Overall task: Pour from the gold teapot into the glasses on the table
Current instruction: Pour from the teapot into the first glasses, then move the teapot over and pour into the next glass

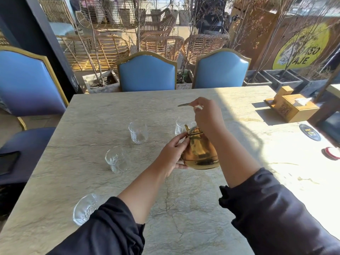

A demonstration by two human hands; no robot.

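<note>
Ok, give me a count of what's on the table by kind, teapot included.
Clear glasses: 4
Gold teapot: 1, held by both hands
Wooden tissue box holder: 1
Round coasters: 2
Total: 8

From my feed: pale stone-look table [95, 115], its right side in hard sunlight. Two blue gold-trimmed chairs [147, 72] at the far edge, a third at left of frame. Behind them a window onto rattan chairs [161, 43], bare saplings in planters [100, 81]. Yellow sign [301, 50], upper right.
</note>
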